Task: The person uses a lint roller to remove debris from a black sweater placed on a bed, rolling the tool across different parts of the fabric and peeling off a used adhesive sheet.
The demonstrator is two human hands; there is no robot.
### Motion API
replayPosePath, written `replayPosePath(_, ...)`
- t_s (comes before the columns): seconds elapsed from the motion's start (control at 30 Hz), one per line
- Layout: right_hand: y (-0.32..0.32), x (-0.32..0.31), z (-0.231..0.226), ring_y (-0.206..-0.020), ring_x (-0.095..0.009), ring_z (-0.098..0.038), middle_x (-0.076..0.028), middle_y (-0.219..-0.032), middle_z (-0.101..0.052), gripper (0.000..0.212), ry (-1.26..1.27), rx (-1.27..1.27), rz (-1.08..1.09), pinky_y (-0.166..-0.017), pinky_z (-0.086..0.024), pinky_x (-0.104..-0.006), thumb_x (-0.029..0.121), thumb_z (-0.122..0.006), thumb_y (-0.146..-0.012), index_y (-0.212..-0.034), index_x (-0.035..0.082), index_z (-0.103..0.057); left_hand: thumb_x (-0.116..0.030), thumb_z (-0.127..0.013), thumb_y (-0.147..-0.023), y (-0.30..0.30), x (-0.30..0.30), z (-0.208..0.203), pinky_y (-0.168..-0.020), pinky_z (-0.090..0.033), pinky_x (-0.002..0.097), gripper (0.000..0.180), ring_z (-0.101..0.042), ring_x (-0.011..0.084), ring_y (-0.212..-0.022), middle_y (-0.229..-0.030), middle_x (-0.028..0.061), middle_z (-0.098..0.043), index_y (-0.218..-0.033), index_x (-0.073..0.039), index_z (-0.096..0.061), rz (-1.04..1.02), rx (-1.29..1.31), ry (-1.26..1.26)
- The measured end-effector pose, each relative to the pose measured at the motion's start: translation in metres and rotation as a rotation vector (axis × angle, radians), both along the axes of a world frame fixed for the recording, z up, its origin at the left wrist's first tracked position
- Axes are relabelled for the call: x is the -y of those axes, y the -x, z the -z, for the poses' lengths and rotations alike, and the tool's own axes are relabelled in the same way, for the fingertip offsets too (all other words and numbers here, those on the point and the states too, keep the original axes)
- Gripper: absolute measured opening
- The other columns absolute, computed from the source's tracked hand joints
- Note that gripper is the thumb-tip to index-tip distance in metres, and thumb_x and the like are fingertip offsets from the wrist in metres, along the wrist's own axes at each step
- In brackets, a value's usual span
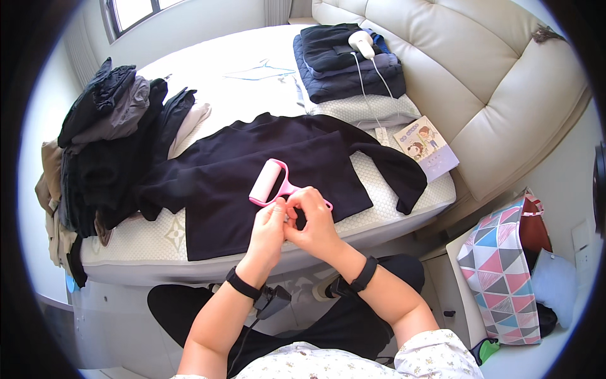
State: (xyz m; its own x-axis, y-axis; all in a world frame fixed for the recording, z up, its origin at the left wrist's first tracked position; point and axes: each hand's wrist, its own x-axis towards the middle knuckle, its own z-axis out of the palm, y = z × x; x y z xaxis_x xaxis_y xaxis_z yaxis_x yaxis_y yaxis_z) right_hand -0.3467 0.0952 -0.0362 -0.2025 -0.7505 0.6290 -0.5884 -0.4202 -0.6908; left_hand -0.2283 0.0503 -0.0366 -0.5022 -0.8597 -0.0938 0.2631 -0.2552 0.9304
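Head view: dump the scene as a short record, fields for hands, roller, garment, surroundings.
left_hand: left hand, fingertips meeting the right's; anything pinched unclear
right_hand: right hand, fingers curled, in front of the roller's handle; grip unclear
roller: pink roller, seen against the black garment, handle partly hidden
garment: black garment, spread on the bed
left_side: heaped clothes
far_side: folded stack, white corded device on top
right_side: patterned bag

You have two hands (pixel 314 221), two black wristbands (pixel 365 273) and one pink lint roller (pixel 266 182). Before you, count one spread black garment (pixel 233 183), one clothes pile (pixel 104 164) left, one folded stack (pixel 353 82) far right, and one triangle-patterned bag (pixel 502 271) near right.
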Motion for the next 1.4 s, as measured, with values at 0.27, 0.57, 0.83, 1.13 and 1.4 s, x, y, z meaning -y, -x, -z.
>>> replayPosePath(0.27,-0.001,-0.009,0.002,-0.099,-0.027,-0.058,-0.007,-0.111,-0.063,0.053,0.214,-0.436,-0.041,-0.086,-0.046,-0.0388,0.013,-0.075,-0.07,-0.121,0.004,-0.065,-0.042,-0.033,-0.108,0.001,-0.003,-0.021,-0.061,-0.051,0.0296,0.049,-0.061,0.0157,-0.069,-0.082,0.0059,-0.065,-0.098,-0.003,-0.061,-0.141,-0.044,-0.434)
replayPosePath(0.57,0.0,-0.006,0.006,-0.097,-0.025,-0.061,-0.007,-0.109,-0.066,0.038,0.258,-0.434,0.012,-0.085,-0.046,-0.0383,0.018,-0.076,-0.072,-0.106,0.002,-0.069,-0.065,-0.029,-0.101,-0.025,0.01,0.001,-0.094,-0.049,0.0384,0.066,-0.063,0.0171,-0.102,-0.104,0.0038,-0.065,-0.118,-0.008,-0.057,0.198,-0.147,-0.3)
replayPosePath(0.83,-0.003,-0.011,0.016,-0.096,-0.02,-0.064,-0.005,-0.097,-0.07,0.025,0.318,-0.513,-0.026,-0.083,-0.046,-0.0357,0.01,-0.071,-0.074,-0.097,0.001,-0.07,-0.052,-0.029,-0.106,-0.019,-0.008,-0.012,-0.082,-0.056,0.0329,0.052,-0.066,0.013,-0.096,-0.103,0.0002,-0.065,-0.114,-0.01,-0.057,0.137,-0.05,-0.41)
replayPosePath(1.13,-0.007,-0.017,0.02,-0.093,-0.023,-0.065,-0.005,-0.09,-0.065,0.016,0.332,-0.439,-0.077,-0.079,-0.048,-0.0367,0.011,-0.065,-0.07,-0.085,0.004,-0.064,-0.042,-0.032,-0.109,-0.015,-0.013,-0.013,-0.082,-0.055,0.0318,0.043,-0.065,0.0119,-0.09,-0.101,-0.0013,-0.065,-0.115,-0.009,-0.059,0.211,-0.111,-0.385)
replayPosePath(1.4,0.034,-0.013,-0.011,-0.073,-0.029,-0.061,-0.01,-0.085,-0.063,0.017,0.388,-0.452,0.164,-0.065,-0.049,-0.0419,0.006,-0.066,-0.076,-0.093,0.006,-0.063,-0.057,-0.04,-0.102,-0.045,0.004,-0.029,-0.091,-0.048,0.0418,0.058,-0.061,0.028,-0.109,-0.125,0.0166,-0.061,-0.124,-0.004,-0.052,0.203,-0.063,-0.412)
